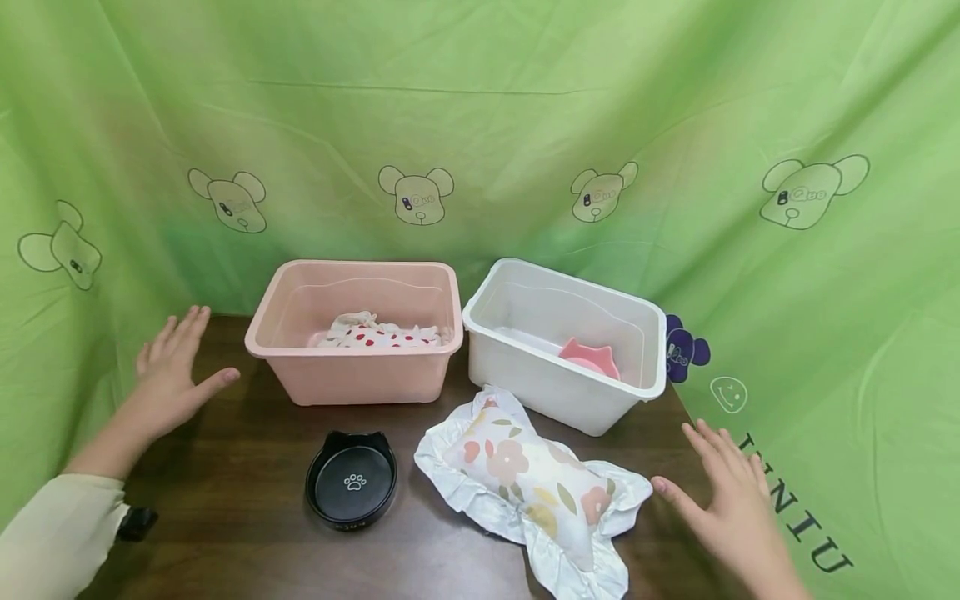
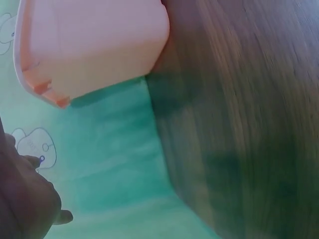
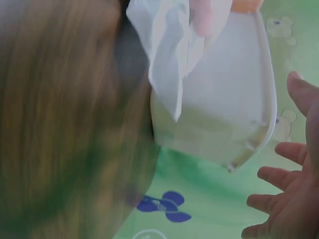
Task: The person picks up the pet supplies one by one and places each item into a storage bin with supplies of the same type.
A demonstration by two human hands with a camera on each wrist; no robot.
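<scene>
While the right hand [image 1: 733, 510] spreads nearby, a pillow [image 1: 528, 479] lies — frilled, floral.

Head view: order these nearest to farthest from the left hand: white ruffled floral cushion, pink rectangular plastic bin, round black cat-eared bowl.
From the left hand:
1. Pink bin: just right of the thumb.
2. Black bowl: on the table, in front of the bin.
3. Floral cushion: farther right, past the bowl.

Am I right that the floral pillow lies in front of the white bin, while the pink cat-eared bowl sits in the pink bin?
Not quite: the head view shows the pink cat-eared bowl in the white bin. The floral pillow does lie in front of that bin.
</scene>
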